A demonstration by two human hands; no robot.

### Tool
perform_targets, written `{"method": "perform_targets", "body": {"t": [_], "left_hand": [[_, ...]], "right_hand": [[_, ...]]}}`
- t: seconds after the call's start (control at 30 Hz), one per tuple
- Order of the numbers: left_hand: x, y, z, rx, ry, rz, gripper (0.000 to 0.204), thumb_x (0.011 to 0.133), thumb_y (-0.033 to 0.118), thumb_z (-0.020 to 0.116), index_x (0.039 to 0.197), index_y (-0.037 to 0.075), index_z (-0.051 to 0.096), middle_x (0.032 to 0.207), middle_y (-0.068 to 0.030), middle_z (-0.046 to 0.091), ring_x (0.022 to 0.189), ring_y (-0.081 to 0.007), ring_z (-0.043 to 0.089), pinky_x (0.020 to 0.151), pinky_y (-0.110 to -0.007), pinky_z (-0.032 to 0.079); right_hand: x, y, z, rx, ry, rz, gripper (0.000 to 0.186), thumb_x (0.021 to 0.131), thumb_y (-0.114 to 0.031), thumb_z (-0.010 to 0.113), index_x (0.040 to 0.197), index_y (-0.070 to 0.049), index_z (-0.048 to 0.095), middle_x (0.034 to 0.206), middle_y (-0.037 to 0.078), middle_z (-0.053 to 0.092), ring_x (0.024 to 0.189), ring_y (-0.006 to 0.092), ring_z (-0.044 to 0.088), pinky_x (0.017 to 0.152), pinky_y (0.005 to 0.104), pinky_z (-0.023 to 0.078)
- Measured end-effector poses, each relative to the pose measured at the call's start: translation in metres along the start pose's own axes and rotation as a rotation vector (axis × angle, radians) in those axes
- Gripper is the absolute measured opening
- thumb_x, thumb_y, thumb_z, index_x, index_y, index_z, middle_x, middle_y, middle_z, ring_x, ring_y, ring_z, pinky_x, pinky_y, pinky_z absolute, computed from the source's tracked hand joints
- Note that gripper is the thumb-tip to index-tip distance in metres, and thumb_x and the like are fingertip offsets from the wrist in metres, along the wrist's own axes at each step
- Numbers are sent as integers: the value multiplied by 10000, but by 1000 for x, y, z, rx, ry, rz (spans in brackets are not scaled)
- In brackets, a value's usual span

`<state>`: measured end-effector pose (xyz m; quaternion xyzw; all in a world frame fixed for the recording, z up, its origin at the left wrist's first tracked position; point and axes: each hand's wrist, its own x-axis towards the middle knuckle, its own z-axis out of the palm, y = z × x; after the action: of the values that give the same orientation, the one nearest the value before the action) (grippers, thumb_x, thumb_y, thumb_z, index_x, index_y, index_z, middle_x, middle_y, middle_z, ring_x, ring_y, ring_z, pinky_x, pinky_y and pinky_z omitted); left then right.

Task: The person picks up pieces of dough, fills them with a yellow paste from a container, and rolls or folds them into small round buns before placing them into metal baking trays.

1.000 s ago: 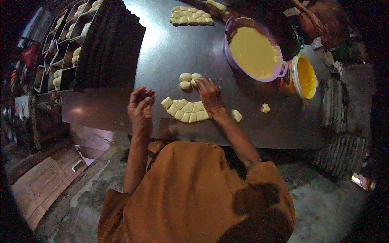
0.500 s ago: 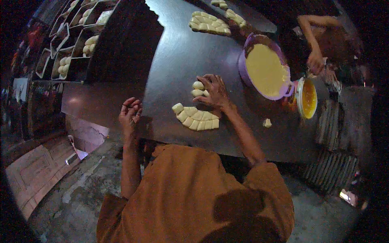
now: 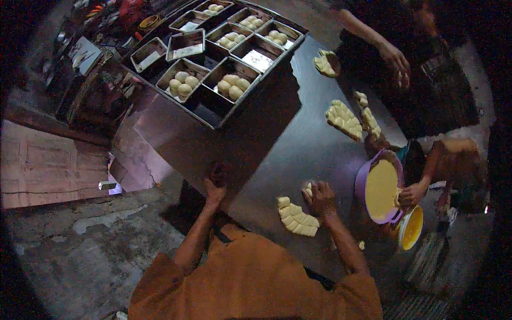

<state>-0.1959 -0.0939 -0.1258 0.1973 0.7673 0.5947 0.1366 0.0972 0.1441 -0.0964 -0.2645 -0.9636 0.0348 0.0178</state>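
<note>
My right hand (image 3: 322,200) is cupped on the metal table, its fingers curled round small dough balls (image 3: 308,189) that show at its thumb side. Most of what lies beneath that hand is hidden. Just left of it is a flat, curved slab of pale dough (image 3: 298,220), scored into several pieces, with one piece standing out at its far left corner. My left hand (image 3: 215,186) is by the table's near left edge, in shadow, apart from the dough. Its fingers are too dark and blurred to read.
A large dark tray (image 3: 216,124) with several bread tins, some holding dough balls, sits far left. More cut dough (image 3: 344,118) lies farther along the table. A purple tub (image 3: 362,184) of yellowish mass and a yellow-filled bucket (image 3: 410,228) stand right. A co-worker's hand (image 3: 410,195) touches the tub; another person's hand (image 3: 394,61) hangs beyond.
The view has swung left, bringing the tray of tins fully in. My right hand now covers more of the dough balls. The co-worker's hand has moved to the purple tub's rim.
</note>
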Motion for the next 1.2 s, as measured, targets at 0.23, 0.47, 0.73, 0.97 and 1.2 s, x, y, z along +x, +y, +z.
{"method": "perform_targets", "body": {"t": [0.23, 0.47, 0.73, 0.97, 1.2], "left_hand": [[-5, -73, 2, -118, -55, 183, 362, 825, 15, 598, 1184, 62, 580, 1138, -68, 583, 1003, -188, 582, 772, -297, 511], [-4, -105, 16, -334, -91, 133, 413, 866, 43, 582, 1276, 72, 542, 1280, -82, 516, 1060, -201, 566, 762, -296, 523], [-4, -111, 25, -135, -68, 288, 356, 930, 103, 555, 1283, 55, 547, 1208, -98, 582, 1083, -230, 575, 806, -377, 527], [-2, -105, 16, -149, -98, 206, 329, 926, 106, 562, 1249, 46, 558, 1176, -108, 597, 1071, -242, 581, 833, -369, 512], [-3, -85, 3, -124, -149, 145, 303, 921, 108, 568, 1215, 36, 569, 1143, -117, 612, 1059, -254, 586, 859, -361, 497]], "right_hand": [[65, -10, -43, 392, -128, 387, 399, 874, -378, 645, 823, 17, 619, 752, 157, 659, 708, 318, 644, 636, 382, 483], [271, -106, -197, 519, 227, -60, 382, 888, -374, 620, 913, 7, 630, 853, 197, 669, 747, 355, 658, 658, 416, 496], [434, -140, -165, -75, 92, -81, 400, 840, -365, 639, 1013, -7, 588, 962, 219, 656, 902, 406, 639, 794, 508, 512], [441, -133, -161, -62, -40, -250, 426, 828, -428, 602, 1014, -44, 595, 986, 213, 656, 951, 394, 630, 800, 501, 506], [385, -100, -202, 506, 300, -269, 467, 855, -292, 728, 1212, -29, 580, 1043, 165, 669, 888, 254, 676, 764, 348, 539]]}}
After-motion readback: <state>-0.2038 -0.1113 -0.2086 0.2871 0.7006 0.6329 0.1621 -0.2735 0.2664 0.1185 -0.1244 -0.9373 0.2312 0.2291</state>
